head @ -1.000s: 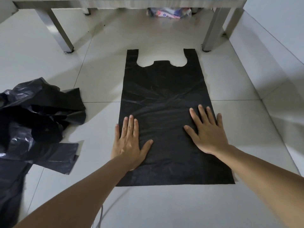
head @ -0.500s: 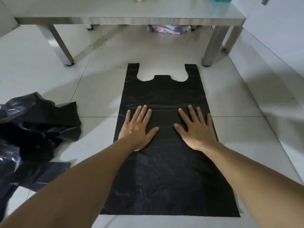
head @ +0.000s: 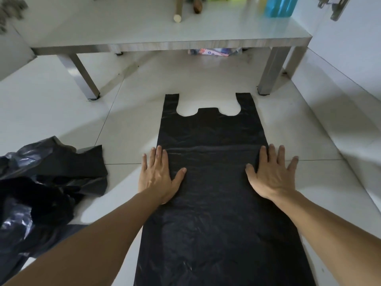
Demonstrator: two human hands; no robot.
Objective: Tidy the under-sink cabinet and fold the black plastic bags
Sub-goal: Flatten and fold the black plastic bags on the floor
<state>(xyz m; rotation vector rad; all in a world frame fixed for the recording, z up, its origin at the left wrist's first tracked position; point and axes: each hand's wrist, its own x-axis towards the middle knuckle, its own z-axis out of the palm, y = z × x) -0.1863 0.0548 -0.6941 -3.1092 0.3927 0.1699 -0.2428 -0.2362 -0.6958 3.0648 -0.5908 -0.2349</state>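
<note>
Both flat, spread hands, left [head: 157, 174] and right [head: 272, 174], pressed the bag [head: 212, 203] mid-frame; smoothing outward evenly would prevent creases.

Dim, cool, soft daylight, seemingly from the far left. Table [head: 171, 36] throws a broad soft shadow on the floor [head: 61, 112] under it; arms shadow near tiles. Sheen on crumpled bags [head: 41, 182] at left. Wide-angle bending at edges. Blue container [head: 280, 6] and far items slightly blurred; centre sharp.
</note>
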